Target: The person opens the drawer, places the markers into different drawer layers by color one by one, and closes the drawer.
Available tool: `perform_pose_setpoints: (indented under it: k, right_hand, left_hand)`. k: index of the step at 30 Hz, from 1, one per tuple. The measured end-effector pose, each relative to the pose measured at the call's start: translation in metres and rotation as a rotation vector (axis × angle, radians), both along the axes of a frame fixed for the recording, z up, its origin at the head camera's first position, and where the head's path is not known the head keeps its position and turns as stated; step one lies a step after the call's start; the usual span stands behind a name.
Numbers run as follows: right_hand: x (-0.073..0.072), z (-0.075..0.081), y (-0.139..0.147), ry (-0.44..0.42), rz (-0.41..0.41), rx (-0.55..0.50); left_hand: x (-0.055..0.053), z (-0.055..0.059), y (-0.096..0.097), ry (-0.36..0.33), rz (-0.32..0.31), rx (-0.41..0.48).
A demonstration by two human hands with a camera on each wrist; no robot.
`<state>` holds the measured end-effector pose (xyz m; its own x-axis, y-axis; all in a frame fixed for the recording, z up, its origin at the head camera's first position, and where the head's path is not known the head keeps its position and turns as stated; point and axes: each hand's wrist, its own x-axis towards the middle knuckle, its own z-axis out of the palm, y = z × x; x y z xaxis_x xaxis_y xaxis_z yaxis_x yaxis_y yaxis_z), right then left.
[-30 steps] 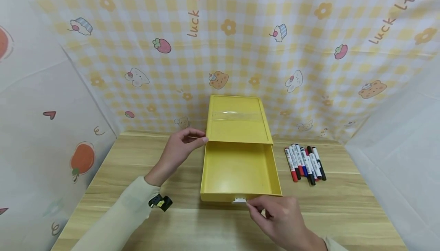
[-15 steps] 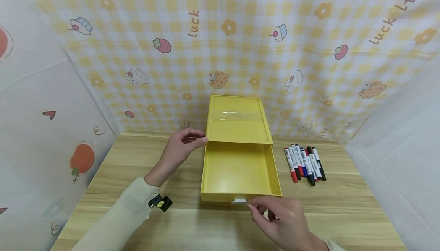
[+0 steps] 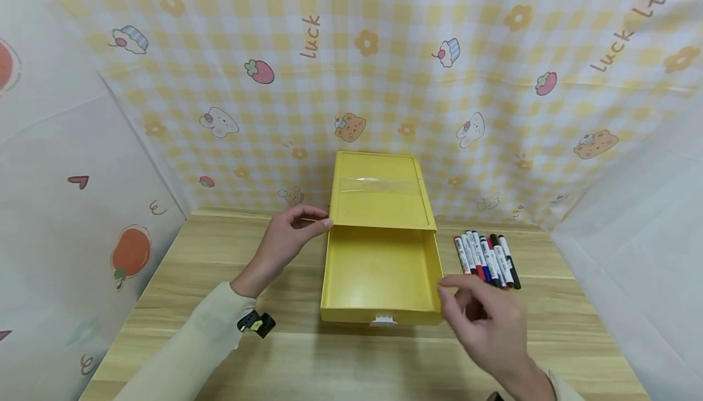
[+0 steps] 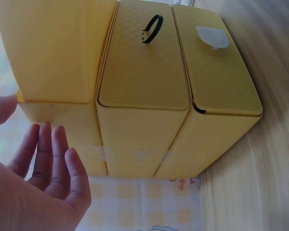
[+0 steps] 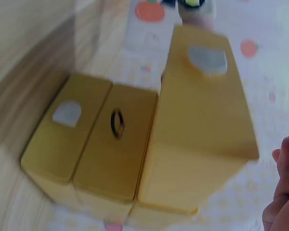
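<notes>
A yellow drawer cabinet [image 3: 379,190] stands against the cloth, its top drawer [image 3: 379,267] pulled out with a bare inside. On the drawer's front is a white pull tab [image 3: 383,320]. My left hand [image 3: 282,239] touches the cabinet's left side near its upper front corner; in the left wrist view the fingers [image 4: 45,154] lie fairly straight against it. My right hand [image 3: 486,321] hovers by the drawer's front right corner, holding nothing, thumb and forefinger loosely bent and slightly apart. Several markers [image 3: 489,257] lie side by side right of the cabinet, partly behind my right hand.
Below the pulled-out drawer are two shut drawers, the middle one with a black loop handle [image 4: 154,29], the lowest with a white tab [image 4: 213,37]. Clear tape [image 3: 379,185] crosses the cabinet top. A checked cloth [image 3: 384,83] hangs behind the wooden table [image 3: 263,364].
My right hand has let go of the drawer's white tab and moved right and up toward the markers. The left hand and the drawer stay where they were.
</notes>
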<state>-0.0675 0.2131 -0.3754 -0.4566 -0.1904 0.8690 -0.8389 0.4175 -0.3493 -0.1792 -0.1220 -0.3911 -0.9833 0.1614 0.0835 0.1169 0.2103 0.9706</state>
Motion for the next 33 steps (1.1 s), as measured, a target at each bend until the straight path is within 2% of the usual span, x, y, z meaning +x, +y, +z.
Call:
perform_pose_setpoints:
  k: [3,5,10,20,25,33]
  right_hand:
    - [-0.011,0.001,0.012,-0.027,-0.075,-0.028]
    - [-0.018,0.000,0.021,-0.074,-0.134,-0.052]
    - [-0.032,-0.009,0.042,-0.260,-0.262,-0.119]
    - [-0.064,-0.039,0.084,-0.554,-0.547,-0.149]
    - [-0.075,-0.058,0.104,-0.647,-0.625,-0.142]
    - [-0.084,-0.087,0.134,-0.817,-0.740,-0.139]
  left_hand:
    - [0.000,0.000,0.000,0.000,0.002,-0.001]
    - [0.000,-0.001,0.000,-0.001,0.001,-0.004]
    - [0.000,-0.001,0.000,0.000,-0.002,-0.007]
    - [0.000,-0.001,0.000,0.002,-0.006,0.008]
    - [0.000,-0.002,-0.001,-0.002,-0.005,0.011]
    - [-0.001,-0.003,-0.001,-0.004,-0.006,0.013]
